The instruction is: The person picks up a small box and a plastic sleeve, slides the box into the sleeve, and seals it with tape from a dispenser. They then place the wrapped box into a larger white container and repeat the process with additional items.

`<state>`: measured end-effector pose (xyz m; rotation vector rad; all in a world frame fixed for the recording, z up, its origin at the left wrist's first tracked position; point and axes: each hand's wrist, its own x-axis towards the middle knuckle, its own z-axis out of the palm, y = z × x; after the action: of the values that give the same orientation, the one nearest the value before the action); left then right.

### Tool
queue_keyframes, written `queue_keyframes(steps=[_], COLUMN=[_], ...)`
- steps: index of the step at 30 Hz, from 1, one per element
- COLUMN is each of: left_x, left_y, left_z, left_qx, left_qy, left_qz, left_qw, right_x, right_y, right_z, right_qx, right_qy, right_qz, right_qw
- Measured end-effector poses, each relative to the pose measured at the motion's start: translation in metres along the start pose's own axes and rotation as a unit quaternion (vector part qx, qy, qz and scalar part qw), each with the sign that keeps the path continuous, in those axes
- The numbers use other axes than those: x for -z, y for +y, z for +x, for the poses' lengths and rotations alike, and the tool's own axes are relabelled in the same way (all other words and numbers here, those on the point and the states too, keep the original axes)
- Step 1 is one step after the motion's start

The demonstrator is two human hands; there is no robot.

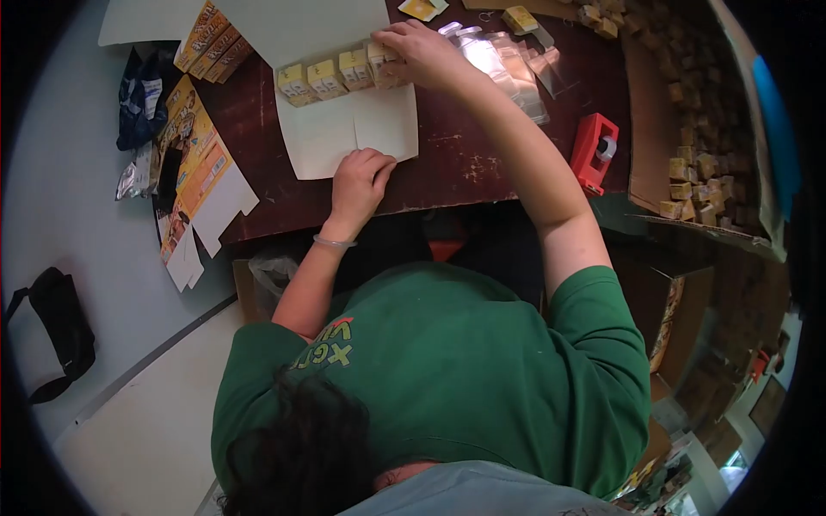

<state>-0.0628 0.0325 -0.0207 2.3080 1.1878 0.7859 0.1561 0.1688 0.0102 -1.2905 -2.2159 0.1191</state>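
An unfolded white cardboard box (314,142) lies open on the dark red table, its large lid raised at the back. Several small yellow-and-white boxes (325,79) stand in a row inside it. At the row's right end, my right hand (420,53) has its fingers closed around the last small box (381,67). My left hand (357,185) pinches the near edge of the white box's front flap, thumb and fingers together. A slit runs up the flap just above that hand.
Clear plastic trays (503,64) lie right of the box, near a red tape dispenser (594,153). A big carton (641,129) of small yellow boxes stands far right. Orange printed cardboard (200,159) and a dark blue bag (142,103) are at left.
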Motion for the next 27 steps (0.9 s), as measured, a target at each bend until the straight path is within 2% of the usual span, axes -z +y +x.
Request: queue_keyframes(steps=[3, 4, 8, 11, 12, 14, 15, 16, 17, 18, 20, 22, 23, 25, 26, 27], left_x=[-0.003, -0.002, -0.002, 0.003, 0.003, 0.006, 0.01, 0.011, 0.01, 0.008, 0.001, -0.01, -0.016, -0.025, -0.032, -0.036], left_y=[0.0, -0.002, -0.004, -0.001, -0.001, -0.001, 0.003, 0.008, 0.013, 0.019, 0.03, 0.044, 0.051, 0.062, 0.058, 0.055], left_z=[0.001, 0.001, 0.002, 0.005, 0.008, 0.008, 0.008, 0.008, 0.008, 0.007, 0.011, 0.018, 0.023, 0.032, 0.035, 0.042], left_qx=[-0.02, -0.019, -0.009, 0.0, 0.002, 0.002, -0.009, -0.017, -0.018, -0.021, -0.027, -0.033, -0.002, 0.059, 0.122, 0.153], left_qy=[0.026, 0.023, 0.031, 0.013, 0.004, 0.0, 0.015, 0.029, 0.035, 0.038, 0.027, -0.008, -0.03, -0.071, -0.117, -0.124], left_qz=[0.009, 0.001, -0.025, -0.035, -0.04, -0.044, -0.038, -0.031, -0.049, -0.065, -0.112, -0.158, -0.206, -0.297, -0.393, -0.478], left_qw=[0.999, 1.0, 0.999, 0.999, 0.999, 0.999, 0.999, 0.999, 0.998, 0.997, 0.993, 0.987, 0.978, 0.951, 0.904, 0.856], right_x=[-0.017, -0.029, -0.039, -0.038, -0.038, -0.028, -0.024, -0.012, -0.009, 0.002, 0.004, 0.017, 0.016, 0.017, 0.018, 0.025], right_y=[-0.001, -0.005, -0.018, -0.022, -0.018, -0.003, 0.02, 0.042, 0.064, 0.074, 0.086, 0.091, 0.093, 0.093, 0.093, 0.076], right_z=[0.002, -0.006, -0.009, -0.004, -0.007, -0.024, -0.037, -0.054, -0.074, -0.089, -0.102, -0.102, -0.106, -0.116, -0.119, -0.125], right_qx=[0.056, 0.035, -0.037, -0.046, -0.034, -0.063, -0.141, -0.234, -0.347, -0.423, -0.39, -0.405, -0.409, -0.387, -0.367, -0.348], right_qy=[0.099, 0.094, 0.074, 0.089, 0.095, 0.166, 0.194, 0.207, 0.164, 0.013, 0.098, 0.079, 0.113, 0.203, 0.244, 0.24], right_qz=[-0.064, -0.126, -0.14, -0.17, -0.139, 0.001, -0.005, -0.079, -0.177, -0.183, -0.135, -0.066, -0.048, 0.143, 0.237, 0.366], right_qw=[0.991, 0.987, 0.987, 0.98, 0.985, 0.984, 0.971, 0.947, 0.907, 0.887, 0.906, 0.908, 0.904, 0.888, 0.866, 0.829])
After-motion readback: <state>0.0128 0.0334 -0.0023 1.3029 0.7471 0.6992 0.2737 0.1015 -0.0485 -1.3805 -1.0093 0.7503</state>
